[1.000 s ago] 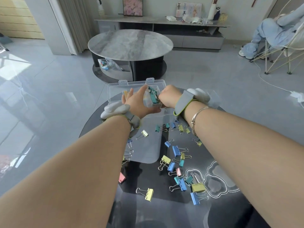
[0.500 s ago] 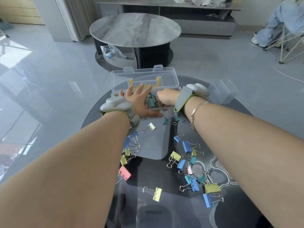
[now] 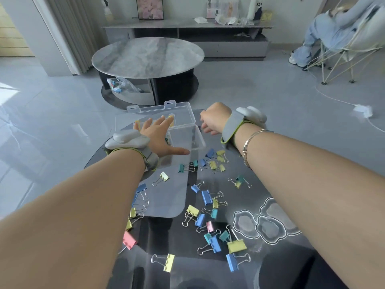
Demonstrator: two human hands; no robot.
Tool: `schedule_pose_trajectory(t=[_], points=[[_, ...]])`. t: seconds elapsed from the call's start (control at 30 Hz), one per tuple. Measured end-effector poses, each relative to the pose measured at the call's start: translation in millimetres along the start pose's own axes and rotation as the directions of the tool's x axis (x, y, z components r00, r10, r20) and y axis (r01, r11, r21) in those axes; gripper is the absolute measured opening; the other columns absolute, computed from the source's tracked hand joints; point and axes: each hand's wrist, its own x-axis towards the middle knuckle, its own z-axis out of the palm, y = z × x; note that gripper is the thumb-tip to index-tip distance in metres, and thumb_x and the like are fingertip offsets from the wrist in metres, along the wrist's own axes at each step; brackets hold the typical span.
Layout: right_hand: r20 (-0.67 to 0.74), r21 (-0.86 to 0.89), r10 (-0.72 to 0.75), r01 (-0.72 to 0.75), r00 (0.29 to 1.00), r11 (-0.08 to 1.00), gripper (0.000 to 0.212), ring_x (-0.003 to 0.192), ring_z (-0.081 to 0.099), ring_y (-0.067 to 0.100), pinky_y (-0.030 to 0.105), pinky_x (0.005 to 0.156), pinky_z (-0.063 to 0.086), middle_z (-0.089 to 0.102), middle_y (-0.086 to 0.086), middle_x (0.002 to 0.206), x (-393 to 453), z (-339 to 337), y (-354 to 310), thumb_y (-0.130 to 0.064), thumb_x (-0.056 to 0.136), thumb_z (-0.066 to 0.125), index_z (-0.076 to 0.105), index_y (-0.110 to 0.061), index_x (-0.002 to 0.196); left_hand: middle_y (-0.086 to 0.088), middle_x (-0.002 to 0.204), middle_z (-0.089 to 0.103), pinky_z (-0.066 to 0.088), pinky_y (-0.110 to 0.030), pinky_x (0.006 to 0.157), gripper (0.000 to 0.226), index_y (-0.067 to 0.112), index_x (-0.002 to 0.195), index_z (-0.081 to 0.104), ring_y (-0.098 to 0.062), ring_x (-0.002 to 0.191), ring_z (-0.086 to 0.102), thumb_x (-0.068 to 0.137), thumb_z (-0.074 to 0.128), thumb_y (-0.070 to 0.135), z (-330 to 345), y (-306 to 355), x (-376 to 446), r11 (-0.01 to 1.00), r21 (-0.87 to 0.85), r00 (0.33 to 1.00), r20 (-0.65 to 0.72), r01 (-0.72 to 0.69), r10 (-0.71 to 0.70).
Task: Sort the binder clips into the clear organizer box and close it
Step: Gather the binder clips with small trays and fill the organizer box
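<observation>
Left hand [image 3: 160,138] spread flat, steadying organizer box [image 3: 187,136]; right hand [image 3: 214,119] beside it, curled, possibly empty; binder clips [image 3: 208,205] nearer.

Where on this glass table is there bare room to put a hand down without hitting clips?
Bare glass lies on the cloud pattern beside the right forearm, and near the front edge below the yellow clip. Crowded: the scatter between both arms, from the organizer box down to the large yellow clip.

The organizer box [image 3: 183,130] is clear, glossy plastic. Binder clips [image 3: 206,197] have matt coloured bodies and shiny wire handles. Beneath them, the round table [image 3: 270,265] is dark, reflective glass.
</observation>
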Motion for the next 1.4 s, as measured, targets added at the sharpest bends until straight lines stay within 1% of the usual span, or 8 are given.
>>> schedule_pose_trajectory(t=[0.07,0.17,0.4,0.73,1.03,1.13,1.23,1.4], points=[[-0.029,-0.020,0.033,-0.034,0.999,0.999,0.034,0.093,0.068,0.032,0.046,0.091,0.053,0.073,0.014,0.093,-1.0,-20.4,11.0,-0.024,0.074,0.045,0.064,-0.008,0.097,0.008,0.159,0.011,-0.006,-0.061,0.112,0.120,0.039,0.149,0.010,-0.027,0.147,0.007,0.049,0.052,0.091,0.7,12.2,5.9,1.000,0.016,1.000,-0.003,-0.011,0.011],[-0.078,-0.006,0.040,-0.041,0.996,0.999,0.015,0.095,0.062,0.027,0.048,0.094,0.052,0.066,0.020,0.112,-3.6,-54.6,32.4,-0.015,0.087,0.047,0.057,-0.009,0.096,0.008,0.159,0.011,-0.006,-0.060,0.111,0.122,0.037,0.149,0.010,-0.026,0.147,0.006,0.048,0.051,0.092,9.7,43.3,22.1,0.998,0.034,0.998,0.020,-0.052,0.051],[-0.041,-0.030,0.062,-0.063,0.997,0.998,0.035,0.113,0.059,0.039,0.045,0.091,0.050,0.062,0.019,0.115,5.9,-69.1,72.5,-0.008,0.093,0.041,0.057,0.000,0.123,0.007,0.159,0.016,-0.009,-0.062,0.112,0.130,0.037,0.149,0.011,-0.029,0.146,0.009,0.037,0.037,0.098,33.8,73.0,46.1,0.994,0.076,0.997,0.019,-0.082,0.081],[-0.051,-0.123,0.082,-0.087,0.995,0.989,0.045,0.090,0.067,0.037,0.043,0.089,0.054,0.068,0.019,0.094,32.8,-47.3,94.9,-0.022,0.064,0.035,0.064,-0.007,0.095,0.008,0.159,0.013,-0.003,-0.060,0.112,0.129,0.036,0.150,0.011,-0.029,0.147,0.007,0.039,0.046,0.094,49.0,63.8,45.0,0.994,0.087,0.997,0.042,-0.064,0.061],[-0.120,-0.058,0.011,-0.018,0.993,0.998,0.023,0.092,0.068,0.037,0.043,0.087,0.054,0.069,0.022,0.101,-14.9,-57.1,68.1,-0.023,0.090,0.037,0.054,-0.008,0.086,0.009,0.159,0.011,-0.007,-0.055,0.113,0.128,0.032,0.151,0.007,-0.025,0.147,0.003,0.047,0.055,0.089,26.3,60.7,-3.6,0.998,0.044,0.998,0.049,-0.046,0.044],[-0.037,0.001,0.001,-0.001,0.999,1.000,0.027,0.075,0.069,0.030,0.026,0.062,0.051,0.073,0.018,0.095,-53.5,-58.7,50.6,-0.022,0.094,0.032,0.046,-0.011,0.075,0.008,0.159,0.013,-0.006,-0.054,0.114,0.130,0.029,0.151,0.008,-0.024,0.147,0.004,0.047,0.054,0.090,18.8,66.4,-32.3,0.999,0.019,0.998,0.039,-0.044,0.043],[0.068,0.074,-0.009,0.004,0.998,0.997,0.024,0.054,0.061,0.020,0.011,0.037,0.035,0.073,0.019,0.097,-93.1,-53.8,36.7,-0.024,0.099,0.027,0.045,-0.009,0.092,0.007,0.158,0.017,-0.005,-0.054,0.115,0.137,0.027,0.151,0.008,-0.022,0.147,0.006,0.037,0.045,0.094,16.7,73.1,-60.2,0.999,-0.035,0.999,0.041,-0.012,0.013],[0.243,0.101,-0.035,0.011,0.969,0.995,0.026,0.066,0.063,0.025,0.014,0.039,0.036,0.072,0.016,0.105,-152.0,-36.6,27.2,-0.026,0.099,0.022,0.039,-0.008,0.105,0.005,0.151,0.035,0.002,-0.054,0.116,0.140,0.025,0.149,0.012,-0.021,0.144,0.020,0.035,0.042,0.100,20.3,77.5,-109.2,0.997,-0.070,0.999,0.036,0.035,-0.032]])
